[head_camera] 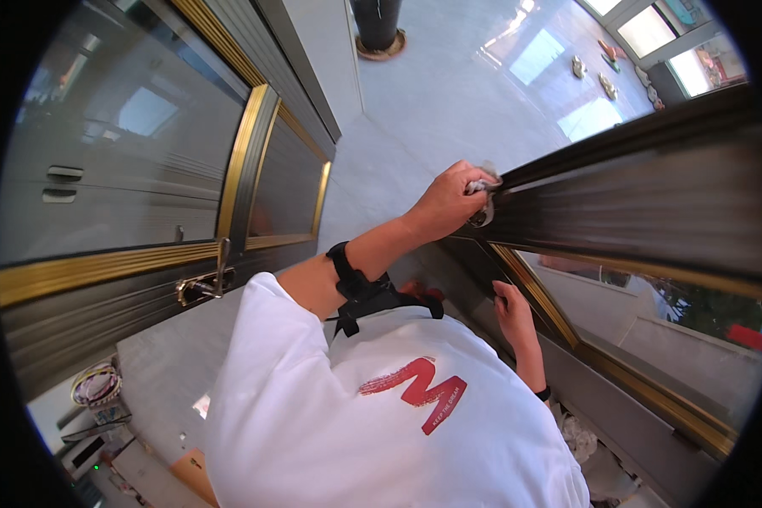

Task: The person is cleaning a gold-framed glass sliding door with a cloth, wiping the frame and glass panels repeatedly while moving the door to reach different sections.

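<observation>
My left hand (451, 200) grips a crumpled greyish-white cloth (482, 184) against the edge of a dark brown door (622, 184). Part of a metal door handle (480, 220) shows just below the cloth; my fingers hide the rest. The cloth's upper end is blurred. Lower down, my right hand (514, 311) hangs beside the door's gold-trimmed glass panel (660, 324), its fingers loosely bent and nothing visible in them. Whether it touches the door is unclear.
Another gold-trimmed glass door leaf (133, 159) stands at the left, its lever handle (222, 273) sticking out. A large dark pot (378, 25) rests on the grey floor (413, 127). Several shoes (608, 86) lie farther off. A woven basket (95, 384) sits at lower left.
</observation>
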`<action>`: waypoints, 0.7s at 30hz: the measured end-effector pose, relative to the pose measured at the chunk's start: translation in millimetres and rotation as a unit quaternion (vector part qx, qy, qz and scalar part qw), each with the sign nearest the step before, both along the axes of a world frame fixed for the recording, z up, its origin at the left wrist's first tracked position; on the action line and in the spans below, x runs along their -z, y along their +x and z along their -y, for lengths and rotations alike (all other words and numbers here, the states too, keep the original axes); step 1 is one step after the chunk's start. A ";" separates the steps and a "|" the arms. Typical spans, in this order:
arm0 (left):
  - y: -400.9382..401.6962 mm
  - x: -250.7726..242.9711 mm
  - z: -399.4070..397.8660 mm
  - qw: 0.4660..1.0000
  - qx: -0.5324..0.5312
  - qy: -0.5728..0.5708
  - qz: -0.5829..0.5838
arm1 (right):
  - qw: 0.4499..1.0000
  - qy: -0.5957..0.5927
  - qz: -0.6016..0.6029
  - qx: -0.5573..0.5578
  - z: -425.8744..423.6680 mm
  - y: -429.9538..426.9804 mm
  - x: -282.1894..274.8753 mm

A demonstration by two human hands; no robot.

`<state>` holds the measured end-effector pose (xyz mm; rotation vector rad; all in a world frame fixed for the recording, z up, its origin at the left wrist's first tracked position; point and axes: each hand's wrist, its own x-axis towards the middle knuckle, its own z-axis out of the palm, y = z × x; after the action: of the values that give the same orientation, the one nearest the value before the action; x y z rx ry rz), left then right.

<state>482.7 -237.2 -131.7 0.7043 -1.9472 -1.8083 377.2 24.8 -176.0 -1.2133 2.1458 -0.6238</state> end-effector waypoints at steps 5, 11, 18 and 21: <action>28.5 -97.7 -0.8 0.992 -0.018 -0.018 -0.125 | 1.000 -0.011 0.015 0.000 -12.4 14.0 -15.8; 136.7 -175.0 -8.2 0.905 -0.223 -0.287 -0.218 | 0.998 -0.047 0.028 -0.001 -25.0 18.1 -12.6; 357.8 -256.7 -44.8 0.327 -0.587 -0.729 0.130 | 0.989 -0.078 0.034 -0.124 2.3 22.6 1.2; 370.0 -241.7 -47.5 0.329 -0.532 -0.770 0.128 | 0.978 -0.097 0.044 -0.177 24.1 38.4 -4.2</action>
<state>852.7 -189.7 110.0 0.9256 -1.4832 1.1027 415.6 0.6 -171.8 -1.5954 1.7658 -0.7227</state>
